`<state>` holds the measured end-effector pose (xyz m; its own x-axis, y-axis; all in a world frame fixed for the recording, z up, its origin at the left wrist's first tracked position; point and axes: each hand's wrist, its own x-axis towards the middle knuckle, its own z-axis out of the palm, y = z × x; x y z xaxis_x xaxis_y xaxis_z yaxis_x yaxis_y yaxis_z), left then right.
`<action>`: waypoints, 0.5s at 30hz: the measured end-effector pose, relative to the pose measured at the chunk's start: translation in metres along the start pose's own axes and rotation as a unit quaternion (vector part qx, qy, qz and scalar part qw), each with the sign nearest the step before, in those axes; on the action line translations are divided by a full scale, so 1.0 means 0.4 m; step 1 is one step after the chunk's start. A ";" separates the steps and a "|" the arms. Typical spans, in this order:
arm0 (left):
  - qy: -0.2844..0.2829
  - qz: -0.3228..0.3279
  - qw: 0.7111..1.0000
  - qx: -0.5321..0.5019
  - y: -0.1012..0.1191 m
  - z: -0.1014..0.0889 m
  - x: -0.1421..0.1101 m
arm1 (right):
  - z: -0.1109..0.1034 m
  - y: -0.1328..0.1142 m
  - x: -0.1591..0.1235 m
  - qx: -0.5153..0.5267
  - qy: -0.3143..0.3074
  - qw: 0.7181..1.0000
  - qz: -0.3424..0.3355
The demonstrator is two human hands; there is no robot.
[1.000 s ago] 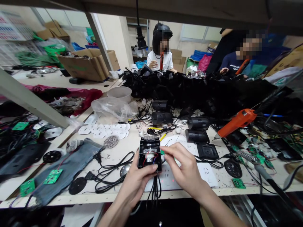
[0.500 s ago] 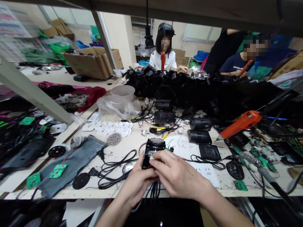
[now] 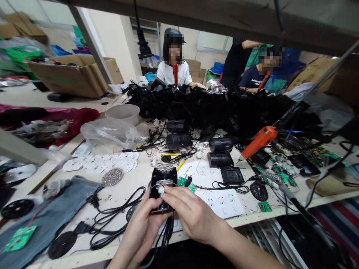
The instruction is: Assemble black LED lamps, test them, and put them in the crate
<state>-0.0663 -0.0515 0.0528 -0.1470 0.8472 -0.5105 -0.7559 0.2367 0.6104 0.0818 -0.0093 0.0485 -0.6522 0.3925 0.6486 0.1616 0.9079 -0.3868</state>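
My left hand is wrapped round an opened black plastic housing from its left and underside, thumb along the near edge. Inside the housing are a white part and thin wires, partly covered by fingers. My right hand reaches in from the right, fingers pressed together at the white part; what lies between its fingertips is hidden. Black cables hang below the housing. Just beyond my right hand lies a green circuit board, and a white power strip sits to its right.
An orange electric screwdriver hangs at the right, above a soldering iron in its coil holder. Black housings stand farther back, before a heap of black parts. White plates and coiled cords lie left. Co-workers sit opposite.
My right hand has moved from beside the housing to inside it, fingers at the white part. The left hand keeps its hold. The camera view has swung to the right.
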 end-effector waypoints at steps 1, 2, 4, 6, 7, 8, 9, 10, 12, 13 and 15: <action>0.013 0.001 1.000 -0.001 -0.002 0.002 0.001 | 0.002 -0.004 -0.001 -0.002 -0.003 1.000 0.004; 0.024 -0.003 1.000 -0.005 -0.004 0.003 0.001 | 0.001 -0.010 -0.002 0.000 -0.005 1.000 0.012; 0.034 -0.013 0.999 -0.015 -0.008 0.005 0.002 | -0.009 -0.020 -0.005 0.014 -0.001 0.999 0.040; 0.027 -0.024 0.999 -0.012 -0.009 0.005 0.001 | -0.034 -0.017 -0.010 0.039 0.019 0.996 0.080; 0.023 -0.032 0.999 -0.001 -0.009 0.005 0.000 | -0.050 -0.005 -0.014 0.047 0.040 0.992 0.107; 0.022 -0.039 0.999 0.013 -0.008 0.005 -0.001 | -0.069 0.015 -0.020 0.047 0.067 0.987 0.141; 0.024 -0.047 0.998 0.029 -0.007 0.006 -0.003 | -0.090 0.043 -0.026 0.033 0.095 0.978 0.184; 0.028 -0.056 0.997 0.042 -0.007 0.008 -0.004 | -0.111 0.078 -0.034 0.000 0.126 0.963 0.237; 0.026 -0.071 0.996 0.057 -0.007 0.012 -0.007 | -0.147 0.155 -0.049 -0.132 0.142 0.908 0.371; 0.017 -0.078 0.995 0.056 -0.007 0.015 -0.008 | -0.161 0.193 -0.055 -0.213 0.117 0.865 0.438; -0.003 -0.093 0.995 0.041 -0.009 0.020 -0.009 | -0.174 0.252 -0.063 -0.315 0.024 0.775 0.547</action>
<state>-0.0580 -0.0519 0.0573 -0.0052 0.7878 -0.6159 -0.7154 0.4274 0.5527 0.1659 0.0827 0.0388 0.1564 0.9699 0.1865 0.9379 -0.0866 -0.3359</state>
